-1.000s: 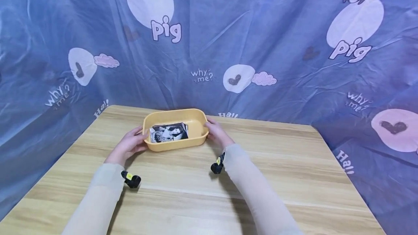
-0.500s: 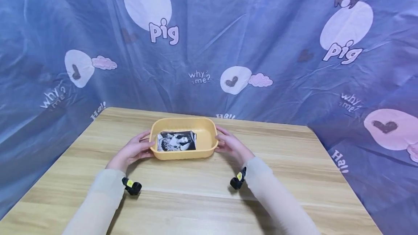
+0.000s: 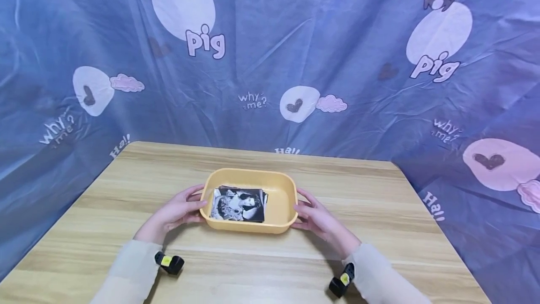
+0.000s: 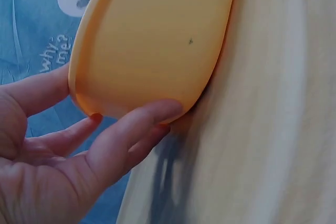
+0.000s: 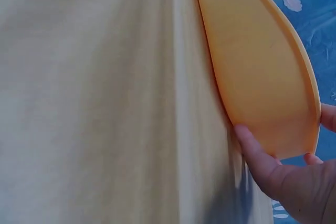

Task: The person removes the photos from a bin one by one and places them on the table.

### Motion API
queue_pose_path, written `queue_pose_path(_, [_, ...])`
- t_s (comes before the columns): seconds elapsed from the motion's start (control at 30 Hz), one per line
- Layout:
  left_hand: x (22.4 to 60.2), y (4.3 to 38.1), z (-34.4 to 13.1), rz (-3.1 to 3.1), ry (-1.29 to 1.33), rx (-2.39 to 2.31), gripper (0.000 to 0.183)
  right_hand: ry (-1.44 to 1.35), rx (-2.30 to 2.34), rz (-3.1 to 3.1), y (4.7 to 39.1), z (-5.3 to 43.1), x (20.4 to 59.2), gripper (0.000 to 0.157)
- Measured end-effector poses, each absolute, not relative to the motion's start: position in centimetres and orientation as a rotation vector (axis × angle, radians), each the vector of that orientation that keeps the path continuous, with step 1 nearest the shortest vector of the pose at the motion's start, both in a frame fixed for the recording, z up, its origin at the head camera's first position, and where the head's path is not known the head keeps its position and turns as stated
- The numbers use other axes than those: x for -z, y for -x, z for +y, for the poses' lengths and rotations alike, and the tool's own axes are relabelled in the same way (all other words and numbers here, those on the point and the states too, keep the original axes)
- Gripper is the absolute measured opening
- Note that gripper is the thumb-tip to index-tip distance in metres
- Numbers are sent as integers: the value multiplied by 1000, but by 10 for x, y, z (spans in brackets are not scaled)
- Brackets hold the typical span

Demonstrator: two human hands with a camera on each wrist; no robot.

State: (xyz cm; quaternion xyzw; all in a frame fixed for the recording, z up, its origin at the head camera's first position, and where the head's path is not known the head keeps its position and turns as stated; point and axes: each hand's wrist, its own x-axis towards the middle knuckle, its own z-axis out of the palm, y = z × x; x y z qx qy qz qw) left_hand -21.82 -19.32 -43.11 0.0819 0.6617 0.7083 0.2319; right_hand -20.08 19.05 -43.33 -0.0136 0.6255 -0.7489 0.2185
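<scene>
A yellow plastic basin [image 3: 249, 227] with rounded corners is held level between both hands over the wooden table. Inside it, toward the left end, lies a small stack of black-and-white photo prints [image 3: 238, 204]. My left hand [image 3: 182, 211] grips the basin's left end, thumb at the rim and fingers along the outer wall. At the opposite end my right hand [image 3: 319, 221] holds it in the same way. Both wrist views show fingertips touching the outside of the basin [image 4: 157, 40]. Whether its base touches the table I cannot tell.
The wooden table [image 3: 236, 271] reaches back to a blue cloth [image 3: 249, 60] printed with pigs and words, which hangs behind and at both sides. A small black camera with a yellow mark is strapped on each wrist.
The basin has come nearer to me and shifted right, with both hands still holding its ends. The photo prints have travelled along inside it.
</scene>
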Motion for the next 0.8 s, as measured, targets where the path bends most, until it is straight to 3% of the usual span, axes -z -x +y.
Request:
queue_pose_path(0.47, [437,193,-176,1676,-215,-2016,76,59,2027,1805,178,218,434,78])
queue_pose_path(0.8, [433,193,-171,1760,-174,-2020,75,203,1805,2468,202,192,407,70])
